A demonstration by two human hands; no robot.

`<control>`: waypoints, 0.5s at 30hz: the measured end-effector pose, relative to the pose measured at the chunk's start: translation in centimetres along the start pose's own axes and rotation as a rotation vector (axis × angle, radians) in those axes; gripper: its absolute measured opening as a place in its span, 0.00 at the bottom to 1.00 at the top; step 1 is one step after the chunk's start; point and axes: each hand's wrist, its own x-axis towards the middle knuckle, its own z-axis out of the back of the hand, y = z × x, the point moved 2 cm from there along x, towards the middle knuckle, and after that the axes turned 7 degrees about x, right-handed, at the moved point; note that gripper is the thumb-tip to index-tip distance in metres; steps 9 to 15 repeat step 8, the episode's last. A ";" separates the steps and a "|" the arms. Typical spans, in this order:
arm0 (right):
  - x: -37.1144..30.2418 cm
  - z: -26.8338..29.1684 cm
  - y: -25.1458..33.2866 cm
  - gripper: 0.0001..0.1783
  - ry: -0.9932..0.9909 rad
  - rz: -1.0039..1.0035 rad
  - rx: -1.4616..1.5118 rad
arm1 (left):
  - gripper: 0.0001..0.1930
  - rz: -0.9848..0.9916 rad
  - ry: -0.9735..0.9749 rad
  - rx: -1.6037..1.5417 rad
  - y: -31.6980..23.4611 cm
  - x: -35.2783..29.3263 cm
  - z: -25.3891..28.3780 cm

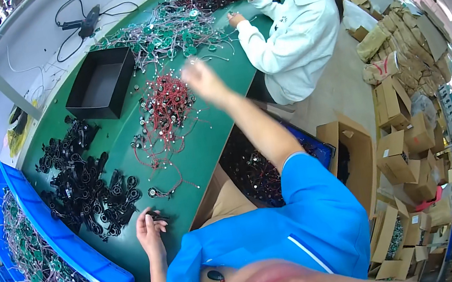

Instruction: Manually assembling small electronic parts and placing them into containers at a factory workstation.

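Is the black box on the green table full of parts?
No, the black box sits open and shows only its bare dark bottom, while the wired parts lie in heaps on the green table around it.

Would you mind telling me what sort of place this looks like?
Probably a small electronics assembly workshop. Heaps of wired parts cover a long green table, a blue bin holds more, and a co-worker sorts parts beside stacked cardboard boxes.

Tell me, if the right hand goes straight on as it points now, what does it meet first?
Probably the heap of green-wired parts beyond the right hand; the hand is blurred, so depth is uncertain.
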 end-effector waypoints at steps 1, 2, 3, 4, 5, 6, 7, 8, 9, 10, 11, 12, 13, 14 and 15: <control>-2.5 -2.5 -1.1 0.31 0.070 -0.004 0.058 | 0.14 0.012 0.001 -0.003 0.0 0.0 -0.3; -4.7 -4.7 -1.6 0.29 0.205 -0.066 0.157 | 0.14 0.025 -0.003 -0.003 0.0 -0.4 -0.5; -7.1 -6.6 -2.0 0.28 0.278 -0.085 0.199 | 0.14 0.034 -0.010 0.003 -0.1 -0.7 -0.8; -9.6 -8.6 -1.9 0.28 0.358 -0.104 0.244 | 0.14 0.031 0.001 -0.005 -0.2 -1.1 -1.2; -11.9 -10.1 -1.7 0.26 0.430 -0.131 0.280 | 0.14 0.028 0.011 -0.013 -0.4 -1.3 -1.8; -14.1 -11.3 -1.8 0.26 0.468 -0.060 0.268 | 0.14 0.027 0.028 -0.021 -0.7 -1.3 -2.5; -15.6 -12.1 -1.7 0.26 0.507 0.010 0.259 | 0.14 0.027 0.043 -0.027 -0.9 -1.3 -3.0; -16.4 -12.3 -1.9 0.26 0.508 -0.002 0.271 | 0.14 0.038 0.068 -0.044 -1.0 -1.1 -3.4; -16.4 -12.3 -1.9 0.26 0.508 -0.002 0.271 | 0.14 0.038 0.068 -0.044 -1.0 -1.1 -3.4; -16.4 -12.3 -1.9 0.26 0.508 -0.002 0.271 | 0.14 0.038 0.068 -0.044 -1.0 -1.1 -3.4; -16.4 -12.3 -1.9 0.26 0.508 -0.002 0.271 | 0.14 0.038 0.068 -0.044 -1.0 -1.1 -3.4; -16.4 -12.3 -1.9 0.26 0.508 -0.002 0.271 | 0.14 0.038 0.068 -0.044 -1.0 -1.1 -3.4; -16.4 -12.3 -1.9 0.26 0.508 -0.002 0.271 | 0.14 0.038 0.068 -0.044 -1.0 -1.1 -3.4; -16.4 -12.3 -1.9 0.26 0.508 -0.002 0.271 | 0.14 0.038 0.068 -0.044 -1.0 -1.1 -3.4; -16.4 -12.3 -1.9 0.26 0.508 -0.002 0.271 | 0.14 0.038 0.068 -0.044 -1.0 -1.1 -3.4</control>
